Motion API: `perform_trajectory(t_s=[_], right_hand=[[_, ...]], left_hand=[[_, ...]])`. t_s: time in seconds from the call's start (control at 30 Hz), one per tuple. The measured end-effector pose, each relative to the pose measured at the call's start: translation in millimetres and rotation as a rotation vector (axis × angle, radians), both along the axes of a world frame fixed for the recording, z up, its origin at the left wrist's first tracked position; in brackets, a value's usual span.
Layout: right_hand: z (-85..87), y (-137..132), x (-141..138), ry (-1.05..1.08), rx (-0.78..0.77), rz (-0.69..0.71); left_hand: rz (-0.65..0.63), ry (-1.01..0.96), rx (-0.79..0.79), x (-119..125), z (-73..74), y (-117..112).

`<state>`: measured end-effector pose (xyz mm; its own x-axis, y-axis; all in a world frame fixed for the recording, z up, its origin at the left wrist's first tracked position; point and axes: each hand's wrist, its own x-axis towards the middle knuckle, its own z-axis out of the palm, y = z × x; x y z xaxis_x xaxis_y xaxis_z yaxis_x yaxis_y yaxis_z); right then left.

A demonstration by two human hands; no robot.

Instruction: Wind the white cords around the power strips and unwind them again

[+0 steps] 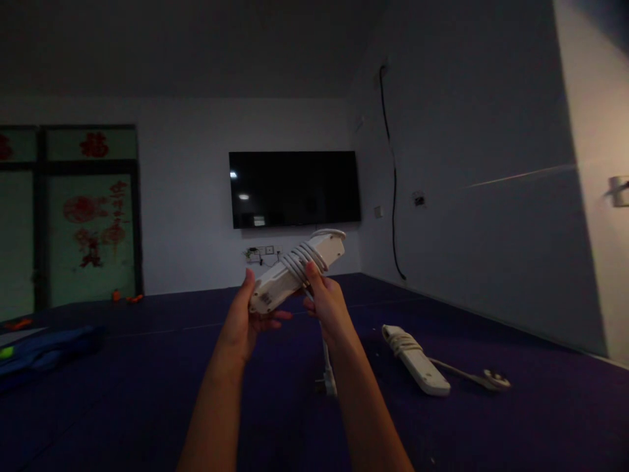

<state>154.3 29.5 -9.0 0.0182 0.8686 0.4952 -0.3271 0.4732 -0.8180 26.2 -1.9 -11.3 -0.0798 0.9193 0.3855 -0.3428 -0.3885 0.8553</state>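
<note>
Both hands hold up a white power strip [278, 286], tilted with its right end higher. Several turns of its white cord [301, 259] are wound around the strip's right half. My left hand [244, 319] grips the lower left end, thumb along the edge and fingers underneath. My right hand [325, 300] is closed on the strip and the wound cord, with its thumb over the coils. From there a loose length of cord hangs to a white plug [330, 381], partly hidden by my right forearm.
A second cord-wrapped power strip [423, 370] lies at right on the dark blue surface [187, 393], its plug [495, 379] beside it. Blue cloth [54, 351] lies at far left. Ahead, a television [295, 190] hangs on the wall; a black cable [394, 196] runs down the right wall.
</note>
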Motion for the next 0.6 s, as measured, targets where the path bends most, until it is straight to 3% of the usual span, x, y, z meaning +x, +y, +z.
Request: perform_trajectory(t_s=[0.23,0.4,0.6], right_hand=[[-2.1,2.6,-0.1,-0.056,0.075,-0.045],[-4.3,4.2,-3.2,-0.079,0.058,-0.029],[-4.3,1.2,-1.8,-0.140,-0.016,-0.041]], left_hand=[[-0.104,0.017,-0.095,-1.5,0.1,-0.6],[-0.030,-0.062,-0.094,0.1,-0.3,2.7],[0.081,0.038,0.080,0.7,-3.5,7.7]])
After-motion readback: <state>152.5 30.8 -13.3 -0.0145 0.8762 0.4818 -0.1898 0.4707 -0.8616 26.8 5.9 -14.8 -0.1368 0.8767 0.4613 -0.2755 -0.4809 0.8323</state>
